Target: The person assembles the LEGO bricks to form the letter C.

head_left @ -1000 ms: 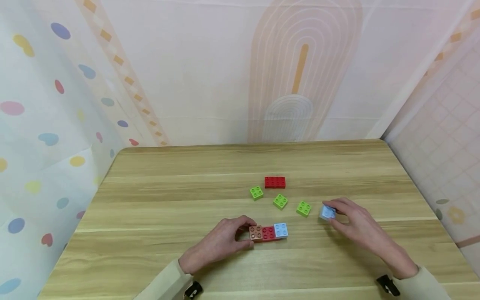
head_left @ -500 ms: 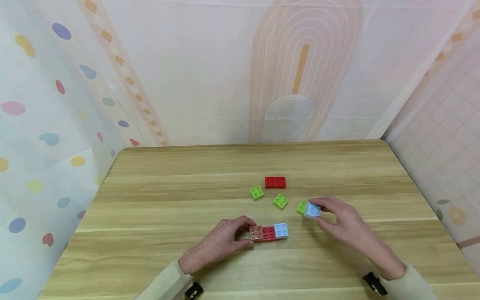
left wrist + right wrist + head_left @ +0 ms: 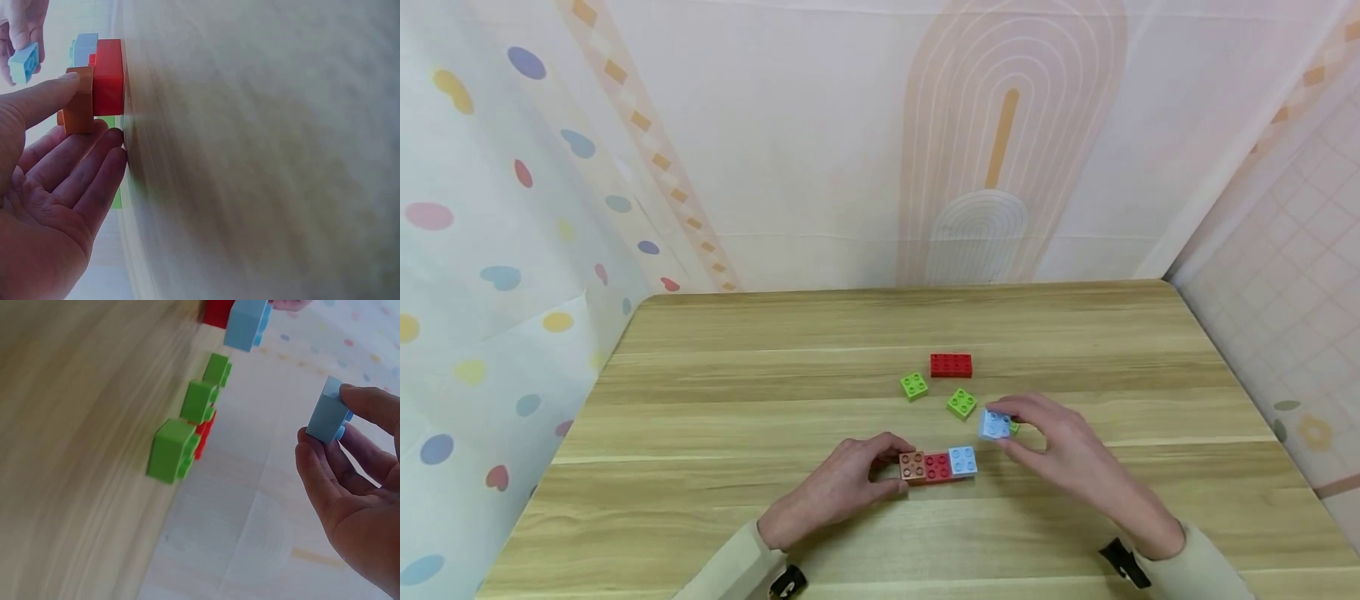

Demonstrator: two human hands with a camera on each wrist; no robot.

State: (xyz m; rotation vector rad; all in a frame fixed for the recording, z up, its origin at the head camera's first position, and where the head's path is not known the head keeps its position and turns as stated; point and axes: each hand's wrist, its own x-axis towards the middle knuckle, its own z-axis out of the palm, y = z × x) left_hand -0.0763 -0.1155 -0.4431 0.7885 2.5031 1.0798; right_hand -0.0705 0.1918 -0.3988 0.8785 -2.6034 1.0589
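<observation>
On the table, a long red brick [image 3: 937,468] carries an orange-brown brick [image 3: 912,466] on its left end and a light blue brick [image 3: 962,461] on its right end; red studs show between them. My left hand [image 3: 848,477] pinches the orange-brown brick between thumb and fingers, as the left wrist view also shows. A second light blue brick [image 3: 327,411] is held off the table by the thumb and fingers of my right hand [image 3: 1060,442]. In the head view this brick is to the right of and beyond the joined bricks, partly hiding a green brick [image 3: 171,450].
Two more green bricks, one near the middle [image 3: 961,403] and one farther left [image 3: 913,386], lie beyond the joined bricks. Behind them is a separate red brick [image 3: 951,365]. Patterned cloth [image 3: 790,150] hangs along the wooden table's [image 3: 737,350] back edge.
My right hand has moved left with the light blue brick, passing over the rightmost green brick. My left hand keeps its grip on the joined bricks in the same place.
</observation>
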